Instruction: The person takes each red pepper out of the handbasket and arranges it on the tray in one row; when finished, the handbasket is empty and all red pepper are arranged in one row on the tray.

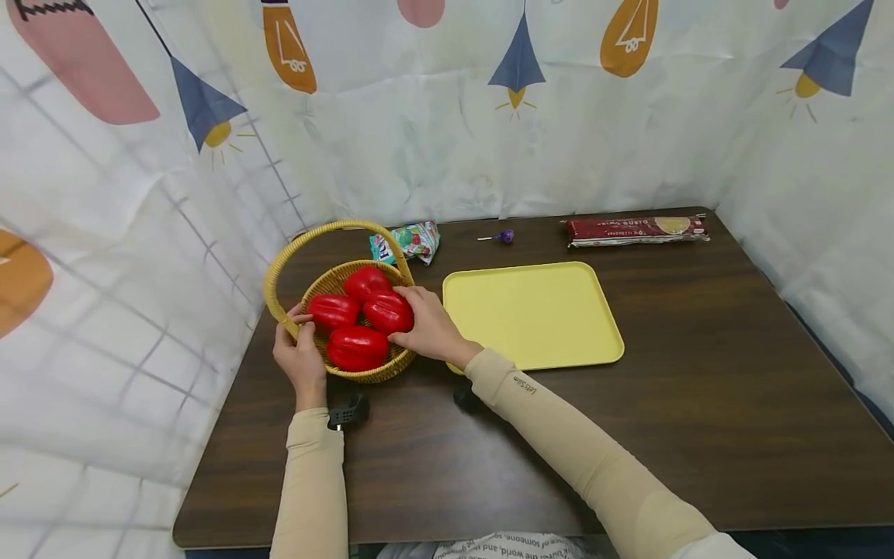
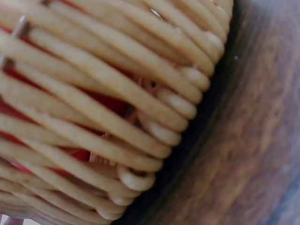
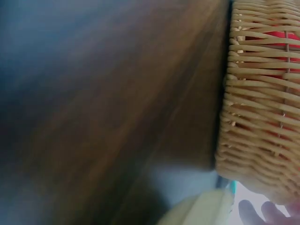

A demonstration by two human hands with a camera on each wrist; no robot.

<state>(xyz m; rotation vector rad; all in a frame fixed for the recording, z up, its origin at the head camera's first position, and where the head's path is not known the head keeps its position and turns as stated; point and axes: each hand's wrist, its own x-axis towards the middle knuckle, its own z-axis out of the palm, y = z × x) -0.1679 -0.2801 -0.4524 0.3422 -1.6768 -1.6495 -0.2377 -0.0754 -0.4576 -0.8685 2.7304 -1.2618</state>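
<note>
A yellow wicker basket (image 1: 380, 374) with a tall arched handle stands at the left of the table, holding several glossy red bell peppers (image 1: 358, 348). My left hand (image 1: 300, 363) grips its left rim near the foot of the handle. At the opposite side, my right hand (image 1: 434, 326) holds the rightmost bell pepper (image 1: 388, 312) between thumb and fingers, over the rim. In the left wrist view the woven wall (image 2: 108, 70) fills most of the picture, red showing through the gaps. The right wrist view has the basket's side (image 3: 258, 112), with blurred fingertips (image 3: 269, 213) below it.
Right of the basket lies a yellow tray (image 1: 534, 317). Along the back are a green and pink snack packet (image 1: 417, 241), a small purple-handled tool (image 1: 504, 236) with a thin metal shaft, and a long dark red biscuit pack (image 1: 637, 230). A patterned curtain (image 1: 447, 140) hangs behind the table.
</note>
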